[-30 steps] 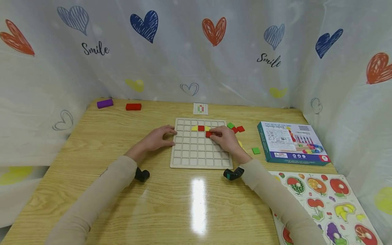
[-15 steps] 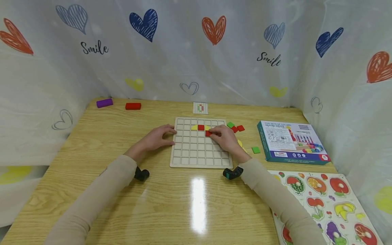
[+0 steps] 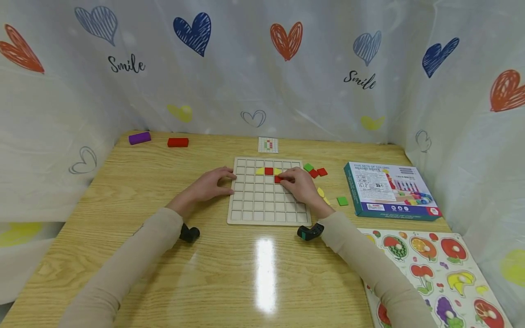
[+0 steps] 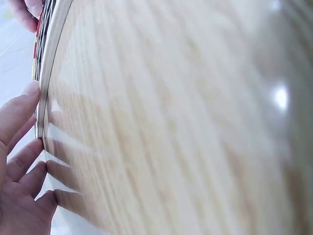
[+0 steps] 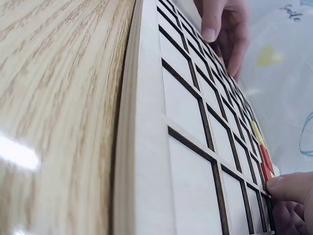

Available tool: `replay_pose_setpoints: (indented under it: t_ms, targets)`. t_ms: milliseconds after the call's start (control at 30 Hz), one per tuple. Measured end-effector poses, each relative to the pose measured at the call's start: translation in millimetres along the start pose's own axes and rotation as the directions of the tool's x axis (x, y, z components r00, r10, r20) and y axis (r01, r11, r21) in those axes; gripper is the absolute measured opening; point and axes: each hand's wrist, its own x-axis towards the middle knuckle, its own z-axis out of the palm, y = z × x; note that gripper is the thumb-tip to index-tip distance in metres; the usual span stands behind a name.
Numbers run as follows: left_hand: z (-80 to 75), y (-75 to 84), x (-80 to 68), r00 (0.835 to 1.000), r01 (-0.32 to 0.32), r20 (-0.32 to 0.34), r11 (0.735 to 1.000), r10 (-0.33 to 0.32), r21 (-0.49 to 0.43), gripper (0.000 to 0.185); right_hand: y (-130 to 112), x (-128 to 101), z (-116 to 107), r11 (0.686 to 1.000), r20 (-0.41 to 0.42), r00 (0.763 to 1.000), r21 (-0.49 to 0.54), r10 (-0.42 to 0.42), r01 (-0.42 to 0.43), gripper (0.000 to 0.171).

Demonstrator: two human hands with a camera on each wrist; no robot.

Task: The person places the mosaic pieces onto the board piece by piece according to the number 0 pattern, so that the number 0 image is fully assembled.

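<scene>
1. Head view: the right hand (image 3: 301, 186) sits at frame centre on the wooden grid board (image 3: 266, 214), fingertips curled onto a red square tile (image 3: 278, 179) in the second row down, just below the placed red tile (image 3: 269, 171) and its two yellow pieces (image 3: 260, 171). The tile looks thin, light and stiff, probably smooth painted wood, so it likely slides easily and is best taken by pinching its edges or pressing flat on top.
2. Same view: the left hand (image 3: 211, 184) lies with relaxed fingers against the board's left edge, steadying it. Loose green and red tiles (image 3: 316, 171) wait right of the board, with a green tile (image 3: 342, 201) and yellow bits (image 3: 321, 192) near the right wrist.
3. Left wrist view: at the left edge of the frame, straight fingers (image 4: 19, 115) touch the board's rim (image 4: 46, 85); they curl round nothing. The glossy tabletop (image 4: 186, 117) fills the rest.
4. Right wrist view: in the lower right corner, a fingertip (image 5: 288, 186) presses beside the red tile (image 5: 265, 166); whether the thumb pinches it cannot be told. The left hand's fingers (image 5: 222, 24) show at the top, on the far rim.
5. Surface and room, head view: the wood-grain table (image 3: 123, 191) is shiny with a glare patch, likely slippery for a light board. A pattern card (image 3: 268, 145) lies behind the board, purple block (image 3: 140, 137) and red block (image 3: 178, 142) at upper left, a toy box (image 3: 389, 191) at right, a fruit puzzle (image 3: 439, 269) at lower right, and a heart-printed curtain (image 3: 262, 64) encloses it all.
</scene>
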Motion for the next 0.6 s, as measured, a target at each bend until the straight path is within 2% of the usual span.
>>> replay_pose_setpoints:
  t_ms: [600]
  targets:
    - [-0.4, 1.1, -0.4, 1.0, -0.004, 0.001, 1.0, 0.004, 0.006, 0.049, 2.2, 1.0, 2.8, 1.0, -0.005, 1.0, 0.002, -0.012, 0.012, 0.026]
